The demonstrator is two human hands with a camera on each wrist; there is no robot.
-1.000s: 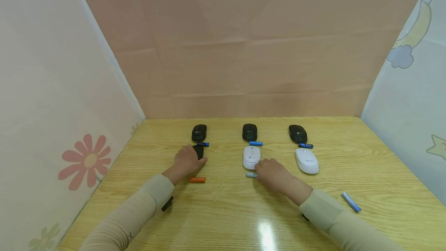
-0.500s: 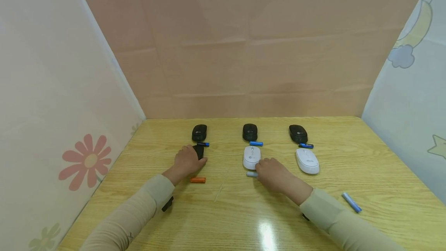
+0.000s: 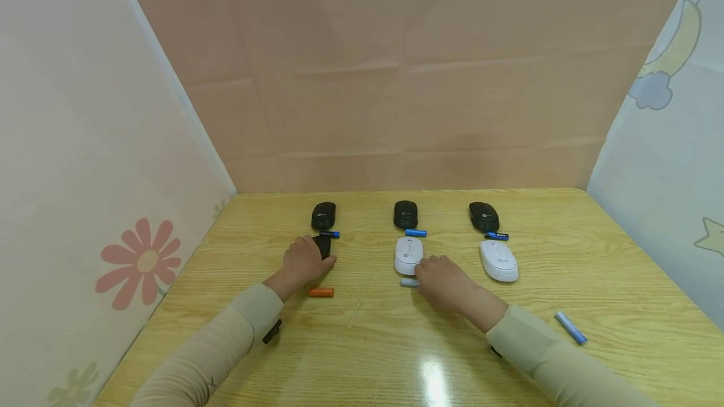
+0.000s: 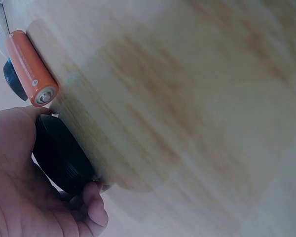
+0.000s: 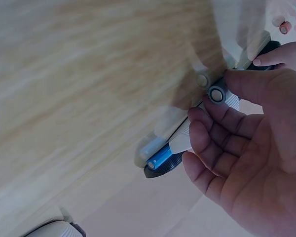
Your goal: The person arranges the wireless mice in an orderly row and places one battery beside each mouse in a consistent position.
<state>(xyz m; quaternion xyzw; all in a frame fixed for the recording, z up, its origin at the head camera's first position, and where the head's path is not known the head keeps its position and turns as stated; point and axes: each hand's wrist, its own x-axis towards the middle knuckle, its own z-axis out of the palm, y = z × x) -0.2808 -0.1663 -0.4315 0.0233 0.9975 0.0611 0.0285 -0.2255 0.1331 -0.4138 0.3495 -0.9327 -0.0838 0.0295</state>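
On the left, my left hand point(image 3: 303, 261) grips a black computer mouse point(image 3: 323, 245) from above, thumb on one side and fingers on the other. Much of that mouse is hidden under the palm; the left wrist view shows its dark ribbed end point(image 4: 64, 155). An orange AA battery point(image 3: 321, 293) lies just nearer than this hand. At the middle, my right hand point(image 3: 444, 281) pinches a pale grey-blue battery point(image 3: 409, 282) between thumb and index finger, its flat end point(image 5: 217, 95) facing the wrist camera. Right behind it sits a white mouse point(image 3: 408, 255), close to the fingertips.
Three black mice stand along the back, including the middle one point(image 3: 405, 214), with blue batteries point(image 3: 415, 232) before them. Another white mouse point(image 3: 499, 260) sits on the right. A light blue battery point(image 3: 571, 328) lies near the right front. Patterned walls flank the wooden table point(image 3: 362, 369).
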